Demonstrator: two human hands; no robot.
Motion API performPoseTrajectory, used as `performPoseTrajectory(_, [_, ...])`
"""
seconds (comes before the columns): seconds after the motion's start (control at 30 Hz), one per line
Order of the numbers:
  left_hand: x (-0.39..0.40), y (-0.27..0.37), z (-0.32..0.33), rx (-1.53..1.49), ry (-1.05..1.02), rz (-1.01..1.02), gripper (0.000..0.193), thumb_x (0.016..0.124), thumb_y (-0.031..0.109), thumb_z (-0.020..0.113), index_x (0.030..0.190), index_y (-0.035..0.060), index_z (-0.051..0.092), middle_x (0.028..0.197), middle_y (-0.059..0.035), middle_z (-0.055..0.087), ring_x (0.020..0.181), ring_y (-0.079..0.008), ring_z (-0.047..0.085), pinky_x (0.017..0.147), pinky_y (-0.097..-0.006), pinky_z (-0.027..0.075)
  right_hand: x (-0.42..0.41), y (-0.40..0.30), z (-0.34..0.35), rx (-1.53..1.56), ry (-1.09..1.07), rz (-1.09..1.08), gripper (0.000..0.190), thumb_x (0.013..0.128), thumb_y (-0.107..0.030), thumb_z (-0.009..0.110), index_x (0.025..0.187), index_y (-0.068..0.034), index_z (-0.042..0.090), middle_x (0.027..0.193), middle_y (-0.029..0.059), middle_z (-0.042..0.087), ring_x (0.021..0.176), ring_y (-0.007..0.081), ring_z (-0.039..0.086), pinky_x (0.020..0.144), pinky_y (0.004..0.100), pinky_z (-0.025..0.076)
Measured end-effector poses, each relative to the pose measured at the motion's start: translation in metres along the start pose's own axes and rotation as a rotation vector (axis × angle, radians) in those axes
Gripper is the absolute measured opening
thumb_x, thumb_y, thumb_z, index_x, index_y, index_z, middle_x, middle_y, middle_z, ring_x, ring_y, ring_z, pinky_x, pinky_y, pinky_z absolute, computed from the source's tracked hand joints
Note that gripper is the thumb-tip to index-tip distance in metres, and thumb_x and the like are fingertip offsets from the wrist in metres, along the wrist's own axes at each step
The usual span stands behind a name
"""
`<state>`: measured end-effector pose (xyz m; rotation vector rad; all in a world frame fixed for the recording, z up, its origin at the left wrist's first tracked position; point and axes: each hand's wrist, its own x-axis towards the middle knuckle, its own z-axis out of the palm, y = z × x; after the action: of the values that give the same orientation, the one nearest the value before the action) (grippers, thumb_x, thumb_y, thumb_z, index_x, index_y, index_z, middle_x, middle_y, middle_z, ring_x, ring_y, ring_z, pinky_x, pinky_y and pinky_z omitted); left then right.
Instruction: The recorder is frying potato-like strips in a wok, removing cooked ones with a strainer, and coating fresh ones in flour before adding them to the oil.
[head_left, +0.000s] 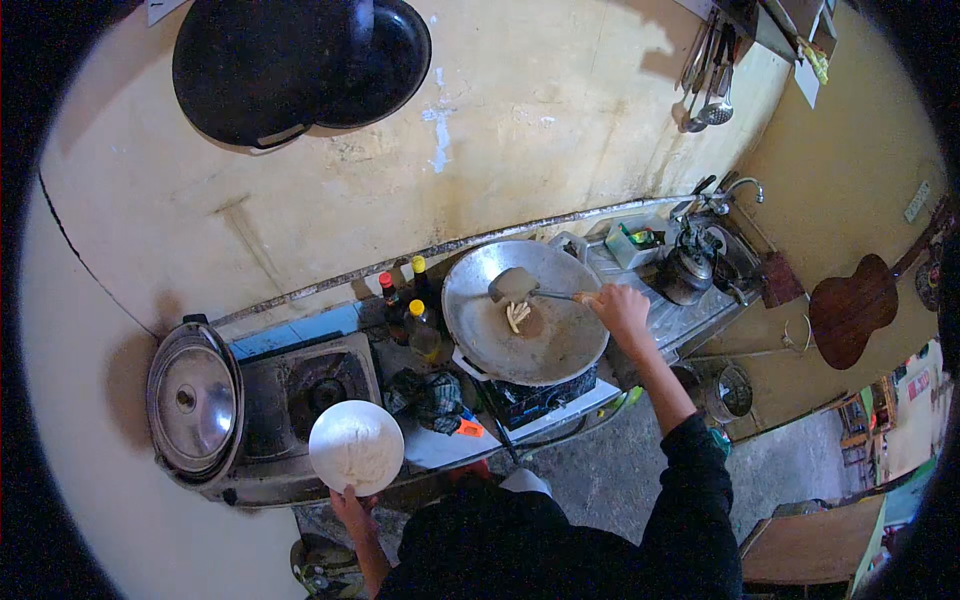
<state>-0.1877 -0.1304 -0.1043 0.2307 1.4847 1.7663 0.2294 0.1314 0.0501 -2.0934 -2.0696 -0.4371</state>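
My left hand (354, 510) grips the near rim of a white bowl (321, 442) that has pale powder, perhaps flour, in its bottom. Around the wooden end of a metal spatula (516, 285) my right hand (621, 311) is closed. The spatula's blade lies inside a large metal wok (487, 345), just behind a small heap of pale strips (517, 316). Around the strips the wok's bottom has a brownish patch. Beneath the wok stands a black stove (544, 397), mostly hidden.
Left of the wok stand several bottles (424, 337), a dark checked cloth (442, 401) and an orange-ended object (470, 428). Farther left are a second stove (352, 367) and a lidded pan (196, 405). On the right, a kettle (686, 274) and a plastic container (630, 247) stand by the sink.
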Motion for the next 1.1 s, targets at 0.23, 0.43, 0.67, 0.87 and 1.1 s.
performPoseTrajectory(0.23, [0.024, -0.056, -0.054, 0.203, 0.123, 0.099, 0.046, 0.076, 0.015, 0.045, 0.117, 0.0065, 0.028, 0.094, -0.0117, 0.050, 0.062, -0.0182, 0.055, 0.038, -0.0221, 0.045, -0.040, 0.006, 0.044, 0.262, -0.063, 0.262, 0.034, 0.067, -0.038, 0.054, 0.065, -0.005, 0.057, 0.065, 0.0141, 0.057, 0.057, 0.0277, 0.056, 0.049, 0.0377, 0.043])
performPoseTrajectory(0.43, [0.009, -0.017, -0.011, 0.032, 0.057, 0.052, 0.040, 0.077, 0.014, 0.042, 0.115, 0.0061, 0.031, 0.094, -0.0113, 0.050, 0.060, -0.0165, 0.054, 0.037, -0.0215, 0.044, -0.076, 0.050, 0.102, 0.877, -0.378, 0.565, 0.043, 0.076, -0.041, 0.050, 0.062, -0.001, 0.051, 0.053, 0.0073, 0.051, 0.041, 0.0107, 0.046, 0.035, 0.0227, 0.035])
performPoseTrajectory(0.67, [0.030, -0.031, -0.016, -0.006, 0.078, 0.057, 0.040, 0.078, 0.014, 0.041, 0.115, 0.0073, 0.031, 0.096, -0.0108, 0.050, 0.066, -0.0166, 0.054, 0.041, -0.0213, 0.044, -0.119, 0.048, 0.115, 1.975, -0.161, 1.003, 0.058, 0.076, -0.056, 0.036, 0.078, 0.000, 0.048, 0.056, 0.0067, 0.048, 0.045, 0.0167, 0.046, 0.046, 0.0272, 0.039])
performPoseTrajectory(0.87, [0.020, -0.009, 0.004, -0.019, 0.126, 0.018, 0.043, 0.077, 0.014, 0.043, 0.117, 0.0075, 0.029, 0.099, -0.0105, 0.049, 0.069, -0.0169, 0.054, 0.043, -0.0221, 0.045, -0.184, 0.057, 0.200, 2.211, 0.036, 1.225, 0.046, 0.079, -0.048, 0.038, 0.081, -0.002, 0.042, 0.061, 0.0072, 0.044, 0.055, 0.0203, 0.045, 0.055, 0.0324, 0.042])
performPoseTrajectory(1.1, [0.016, -0.007, 0.002, 0.071, 0.090, 0.013, 0.042, 0.078, 0.016, 0.043, 0.117, 0.0083, 0.030, 0.101, -0.0107, 0.047, 0.072, -0.0179, 0.054, 0.046, -0.0234, 0.046, -0.249, 0.018, 0.337, 1.544, -0.630, 0.756, 0.029, 0.083, -0.029, 0.037, 0.088, -0.002, 0.045, 0.067, 0.0077, 0.048, 0.060, 0.0190, 0.050, 0.064, 0.0338, 0.045])
